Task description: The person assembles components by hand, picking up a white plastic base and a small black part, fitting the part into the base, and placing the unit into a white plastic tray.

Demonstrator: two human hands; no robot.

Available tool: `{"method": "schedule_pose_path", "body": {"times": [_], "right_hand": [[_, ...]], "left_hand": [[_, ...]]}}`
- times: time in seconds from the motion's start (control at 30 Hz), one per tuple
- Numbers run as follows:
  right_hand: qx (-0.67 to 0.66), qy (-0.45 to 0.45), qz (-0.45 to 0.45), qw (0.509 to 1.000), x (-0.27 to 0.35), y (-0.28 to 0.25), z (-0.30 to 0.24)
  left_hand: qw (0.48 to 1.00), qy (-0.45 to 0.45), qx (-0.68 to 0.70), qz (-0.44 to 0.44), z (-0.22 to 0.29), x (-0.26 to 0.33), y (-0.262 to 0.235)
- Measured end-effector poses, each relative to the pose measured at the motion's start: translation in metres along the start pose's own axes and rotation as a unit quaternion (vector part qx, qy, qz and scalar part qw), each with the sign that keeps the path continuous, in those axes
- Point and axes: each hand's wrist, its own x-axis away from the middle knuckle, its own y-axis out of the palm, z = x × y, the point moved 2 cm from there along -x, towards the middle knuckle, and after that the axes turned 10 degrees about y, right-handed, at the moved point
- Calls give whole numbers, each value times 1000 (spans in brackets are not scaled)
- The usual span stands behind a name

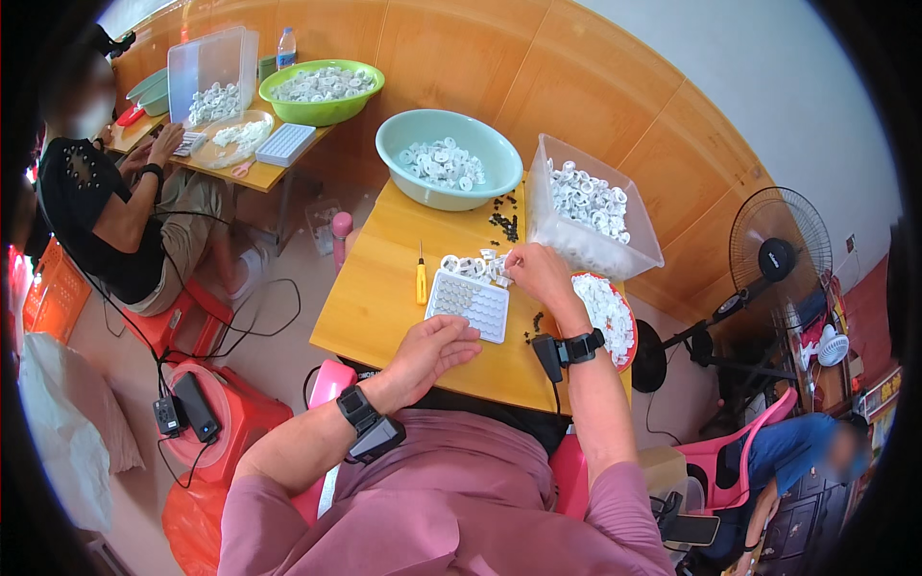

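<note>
**Inspector A:** Far left first. What is recorded there?

**Inspector B:** A second person (pixel 106 206) sits at a separate wooden table (pixel 264 175), hands on a small tray. That table carries a clear plastic bin (pixel 213 72), a green bowl (pixel 322 91) of white ring parts and a white grid tray (pixel 285 144). A red stool (pixel 226 413) stands near left on the floor, with dark devices and cables on it.

**Inspector A:** And the wearer's station?

**Inspector B:** A wooden work table (pixel 370 298). A yellow-handled screwdriver (pixel 421 278) lies on it, just left of a white compartment tray (pixel 468 304). The left hand (pixel 432 350) rests at the tray's near edge, fingers curled loosely together; whether it pinches anything cannot be told. A black band sits on that wrist.

**Inspector A:** Right of the tray?

**Inspector B:** The right hand (pixel 540 274) is at the tray's far right corner, fingertips drawn together on a small heap of white ring parts (pixel 475 266). Whether one ring is actually pinched cannot be told. A red plate (pixel 610 312) of white parts lies just right of that wrist.

**Inspector A:** Farther back?

**Inspector B:** A pale teal basin (pixel 447 154) and a clear tub (pixel 591 206), both holding white rings, with small black pieces (pixel 504 219) scattered between them. A standing fan (pixel 773 254) is at far right.
</note>
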Motion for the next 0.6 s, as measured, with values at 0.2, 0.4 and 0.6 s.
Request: {"method": "schedule_pose_path", "body": {"times": [0.2,0.4,0.6], "right_hand": [[-29,-8,2,1000,20,11,7],[12,-76,112,991,60,-14,-8],[-11,-258,168,951,124,-18,-45]], "left_hand": [[1000,2,-1,4,0,1,-1],[1000,-8,-23,-8,2,2,1],[1000,13,9,-24,5,3,5]]}}
